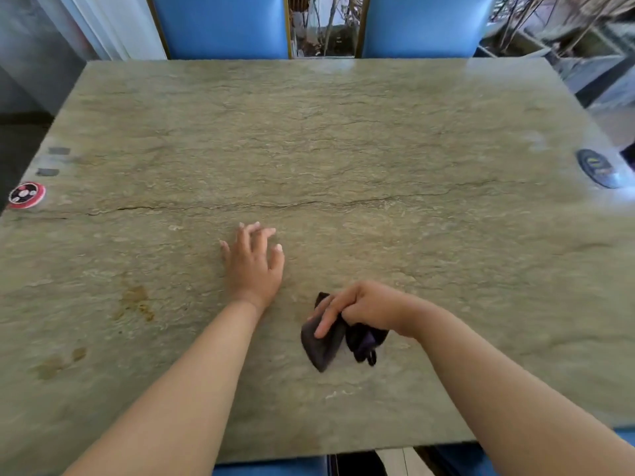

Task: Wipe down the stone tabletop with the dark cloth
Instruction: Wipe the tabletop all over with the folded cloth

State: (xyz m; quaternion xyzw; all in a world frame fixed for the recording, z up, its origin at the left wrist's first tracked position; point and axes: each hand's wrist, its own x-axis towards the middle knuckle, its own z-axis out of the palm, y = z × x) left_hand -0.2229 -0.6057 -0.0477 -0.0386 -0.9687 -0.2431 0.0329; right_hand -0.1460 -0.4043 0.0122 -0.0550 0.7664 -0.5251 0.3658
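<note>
- Blue padded seating (271,470) showed just below the near edge of the grey-green veined stone worktop (343,139).
- Two bare forearms reached in from the near edge over the worktop, one on each side.
- The right hand (360,309) had its fingers curled around a crumpled dark, nearly black cloth (324,341), bunching it against the stone a little right of centre and near the front; part of the cloth spread flat under the extended forefinger, and a purple-tinged fold stuck out beneath the palm.
- The left hand (256,262) lay apart from the cloth, to its left and slightly farther in, fingers spread and relaxed, palm down; it seemed to rest on the stone, though the blur made contact hard to confirm.
- Brownish stains (135,302) marked the stone left of the left forearm, with paler blotches (56,364) nearer the front left corner.
- A long dark crack-like vein (275,205) ran across the worktop just beyond the left hand's fingertips.
- A round red-rimmed disc with a black and white face (26,194) sat at the left edge, with two small grey rectangular marks (53,161) just beyond it.
- A dark oval disc (598,168) sat at the right edge.
- Two blue upholstered chair backs with gold-coloured frames (223,25) stood at the far side.
</note>
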